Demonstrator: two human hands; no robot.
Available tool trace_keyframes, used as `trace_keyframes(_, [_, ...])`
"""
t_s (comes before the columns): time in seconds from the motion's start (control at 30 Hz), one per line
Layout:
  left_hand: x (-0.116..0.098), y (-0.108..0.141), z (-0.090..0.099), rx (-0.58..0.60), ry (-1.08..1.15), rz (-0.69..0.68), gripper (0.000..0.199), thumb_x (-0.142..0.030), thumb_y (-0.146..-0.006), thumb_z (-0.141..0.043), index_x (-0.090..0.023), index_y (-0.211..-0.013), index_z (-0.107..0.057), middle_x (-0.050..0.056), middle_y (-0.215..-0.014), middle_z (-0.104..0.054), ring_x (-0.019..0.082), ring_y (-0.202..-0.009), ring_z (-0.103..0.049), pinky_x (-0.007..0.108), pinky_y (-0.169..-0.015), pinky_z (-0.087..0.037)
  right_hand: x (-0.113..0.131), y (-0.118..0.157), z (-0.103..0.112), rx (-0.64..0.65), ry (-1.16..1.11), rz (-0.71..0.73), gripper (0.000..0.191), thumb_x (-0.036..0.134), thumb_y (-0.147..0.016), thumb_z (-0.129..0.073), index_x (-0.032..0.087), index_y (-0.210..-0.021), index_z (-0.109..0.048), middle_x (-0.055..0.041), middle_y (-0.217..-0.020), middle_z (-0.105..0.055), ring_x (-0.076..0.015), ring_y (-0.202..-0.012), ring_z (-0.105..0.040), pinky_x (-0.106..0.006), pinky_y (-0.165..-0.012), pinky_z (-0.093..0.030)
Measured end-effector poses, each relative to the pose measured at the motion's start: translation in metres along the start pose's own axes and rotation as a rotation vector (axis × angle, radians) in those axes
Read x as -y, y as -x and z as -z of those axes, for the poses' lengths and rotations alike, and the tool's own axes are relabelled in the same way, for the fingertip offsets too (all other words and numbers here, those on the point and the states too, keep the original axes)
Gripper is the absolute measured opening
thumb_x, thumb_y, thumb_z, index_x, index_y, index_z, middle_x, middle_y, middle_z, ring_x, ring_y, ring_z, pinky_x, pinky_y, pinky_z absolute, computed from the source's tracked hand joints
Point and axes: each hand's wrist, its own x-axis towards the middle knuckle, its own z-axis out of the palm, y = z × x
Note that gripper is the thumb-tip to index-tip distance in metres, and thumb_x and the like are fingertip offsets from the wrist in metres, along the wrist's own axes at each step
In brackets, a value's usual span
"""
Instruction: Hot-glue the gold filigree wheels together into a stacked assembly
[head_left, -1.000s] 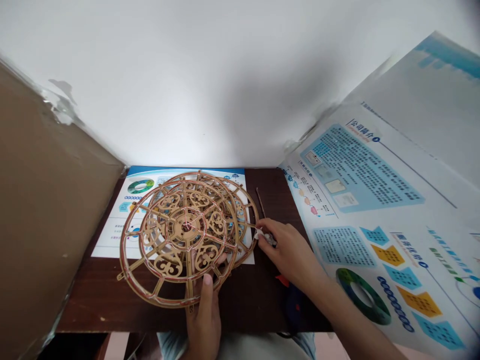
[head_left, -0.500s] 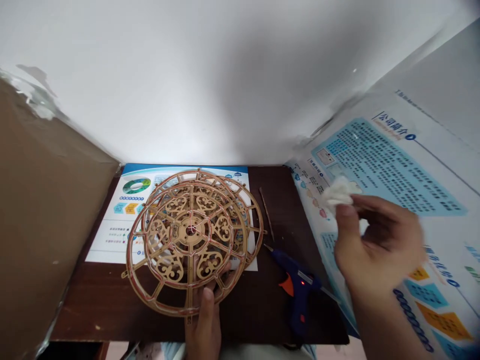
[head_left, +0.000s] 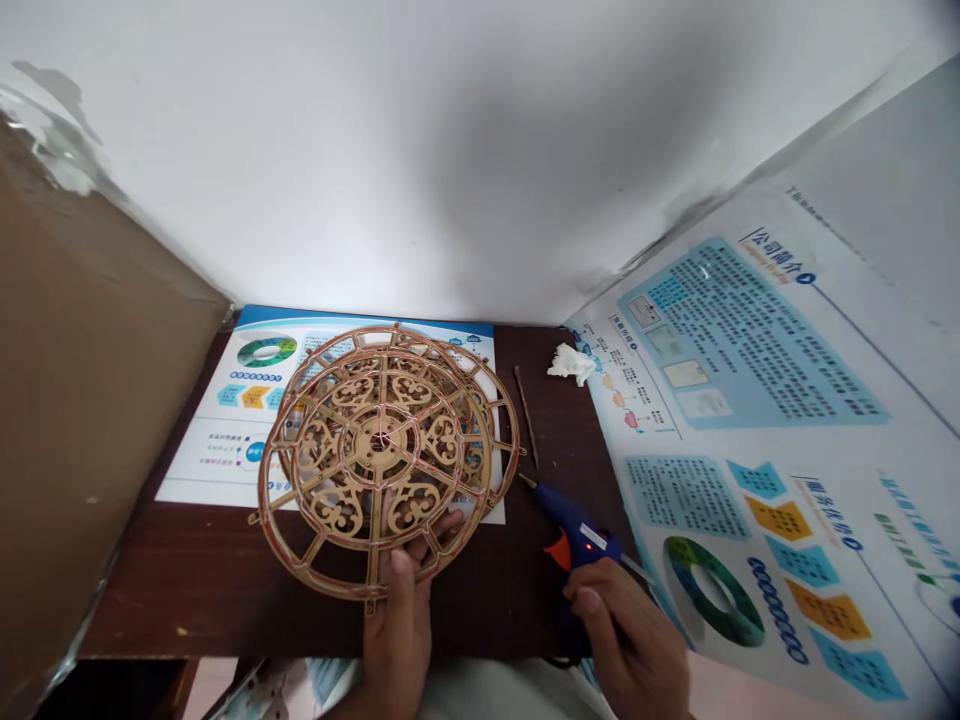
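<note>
The wooden wheel (head_left: 274,535), held in a narrow pinch by the left hand (head_left: 397,625), could be knocked loose if bumped by the glue gun (head_left: 581,535) clasped in the right hand (head_left: 630,630).

This is a makeshift craft corner: a dark wooden desk (head_left: 172,585) stands against a white wall (head_left: 375,160), with a cardboard sheet (head_left: 97,420) propped at the desk's left, a Chinese company-profile poster (head_left: 750,500) leaning at its right, and a hot glue gun (head_left: 581,535) and laser-cut wooden wheel (head_left: 397,415) on it.
</note>
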Motion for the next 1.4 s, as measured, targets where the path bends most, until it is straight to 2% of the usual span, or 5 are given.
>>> trace_keyframes(0.2, [-0.010,-0.004,-0.006,0.056,0.032,0.030,0.059,-0.071,-0.101,-0.066,-0.017,-0.109,-0.089,0.018,-0.119,-0.086,0.039,-0.132,-0.075,0.061,-0.129,-0.045,-0.003,-0.002,-0.014,-0.015,0.039,0.022,0.022,0.010,-0.104,-0.062,0.024,-0.087,-0.066,-0.0017,-0.079,-0.073,-0.0164,-0.066,-0.072,-0.027,-0.064,-0.058])
trace_keyframes(0.53, [-0.012,-0.004,-0.012,0.062,0.079,0.011,0.053,-0.067,-0.100,-0.069,-0.018,-0.105,-0.089,0.017,-0.119,-0.086,0.037,-0.122,-0.079,0.059,-0.125,-0.052,-0.003,-0.002,-0.015,-0.021,0.064,0.045,0.024,0.010,-0.104,-0.063,0.024,-0.085,-0.064,-0.0012,-0.077,-0.072,-0.0173,-0.064,-0.071,-0.029,-0.063,-0.058])
trace_keyframes(0.73, [-0.013,-0.003,-0.013,0.054,0.092,-0.036,0.045,-0.060,-0.104,-0.068,-0.021,-0.112,-0.088,0.014,-0.121,-0.086,0.033,-0.126,-0.078,0.058,-0.128,-0.047,-0.007,0.000,-0.017,-0.004,0.066,0.040,0.021,0.010,-0.105,-0.064,0.024,-0.089,-0.065,-0.0008,-0.080,-0.073,-0.0173,-0.067,-0.072,-0.029,-0.066,-0.058])
trace_keyframes(1.17, [-0.016,-0.004,-0.017,0.034,0.088,0.011,0.053,-0.070,-0.096,-0.073,-0.019,-0.102,-0.089,0.015,-0.117,-0.086,0.038,-0.133,-0.074,0.062,-0.130,-0.044,-0.009,0.000,-0.016,-0.007,0.080,0.056,0.020,0.012,-0.104,-0.066,0.024,-0.089,-0.066,-0.0014,-0.079,-0.072,-0.0187,-0.065,-0.072,-0.032,-0.064,-0.056])
trace_keyframes(1.4, [-0.014,-0.004,-0.015,0.046,0.085,0.019,0.053,-0.067,-0.099,-0.072,-0.019,-0.109,-0.089,0.015,-0.113,-0.087,0.036,-0.132,-0.074,0.061,-0.130,-0.044,-0.007,0.003,-0.015,-0.034,0.099,0.104,0.021,0.009,-0.103,-0.067,0.024,-0.089,-0.064,-0.0004,-0.078,-0.071,-0.0167,-0.063,-0.070,-0.031,-0.064,-0.056])
